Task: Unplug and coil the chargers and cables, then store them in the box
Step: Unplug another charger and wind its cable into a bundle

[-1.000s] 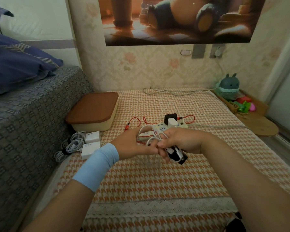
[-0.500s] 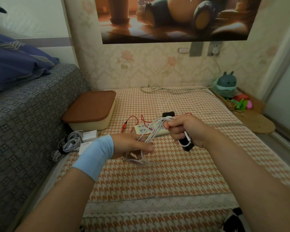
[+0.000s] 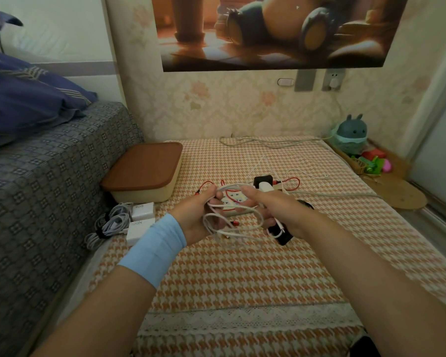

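Note:
My left hand (image 3: 200, 215) grips loops of a white cable (image 3: 232, 222) above the checked cloth. My right hand (image 3: 273, 210) holds the same cable's other side together with a black charger (image 3: 280, 234) that sticks out below its fingers. Behind the hands lies a white power strip (image 3: 233, 198) with a black adapter (image 3: 263, 180) and a white plug (image 3: 265, 188) in it, and a red cable (image 3: 291, 180) looped around it. The cream box with a brown lid (image 3: 144, 171), closed, sits at the back left.
Two white chargers (image 3: 141, 217) with coiled grey cables (image 3: 111, 222) lie left of my left wrist, by the grey sofa (image 3: 41, 191). A long grey cord (image 3: 268, 143) runs along the wall. A plush toy (image 3: 350, 135) and small toys stand at the right.
My left hand has risen from the cloth to the power strip's height and now grips the cable loops. My right hand has dropped slightly, and the loops hang between both hands.

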The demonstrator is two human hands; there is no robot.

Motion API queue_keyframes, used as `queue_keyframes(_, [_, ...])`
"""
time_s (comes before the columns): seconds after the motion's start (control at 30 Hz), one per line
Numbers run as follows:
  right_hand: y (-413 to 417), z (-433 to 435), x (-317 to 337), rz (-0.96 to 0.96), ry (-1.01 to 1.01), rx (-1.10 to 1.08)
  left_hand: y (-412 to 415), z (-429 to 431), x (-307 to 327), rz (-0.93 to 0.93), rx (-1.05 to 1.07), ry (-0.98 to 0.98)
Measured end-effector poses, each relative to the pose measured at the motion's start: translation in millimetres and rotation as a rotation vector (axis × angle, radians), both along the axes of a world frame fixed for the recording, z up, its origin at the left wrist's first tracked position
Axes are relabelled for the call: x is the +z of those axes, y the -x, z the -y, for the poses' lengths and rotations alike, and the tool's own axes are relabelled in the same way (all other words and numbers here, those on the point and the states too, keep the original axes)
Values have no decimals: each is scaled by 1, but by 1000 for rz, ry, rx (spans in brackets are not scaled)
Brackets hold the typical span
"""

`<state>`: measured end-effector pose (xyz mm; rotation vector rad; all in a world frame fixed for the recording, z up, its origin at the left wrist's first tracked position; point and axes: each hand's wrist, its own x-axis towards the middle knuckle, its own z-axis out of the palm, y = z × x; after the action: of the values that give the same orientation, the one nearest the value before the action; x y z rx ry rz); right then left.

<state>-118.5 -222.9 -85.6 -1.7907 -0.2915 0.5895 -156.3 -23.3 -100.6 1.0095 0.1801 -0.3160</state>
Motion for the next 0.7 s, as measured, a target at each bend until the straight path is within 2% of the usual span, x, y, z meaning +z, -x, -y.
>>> queue_keyframes(0.07, [3,-5,1,-13,-24,62,-3,1,1,-8,80,75])
queue_keyframes(0.2, [14,-13,3,8,124,150,-6,9,2,16,175,114])
queue_keyframes(0.33, [18,-14,7,-110,16,203,-6,12,3,61,211,55])
queue_keyframes(0.47, [15,-23,-4,24,121,149,-5,22,3,119,282,-113])
queue_keyframes(0.6, [16,-30,-5,11,-76,157,-2,23,2,146,232,-166])
queue_keyframes(0.7, [18,-35,-3,181,-1,151,3,29,2,117,171,-204])
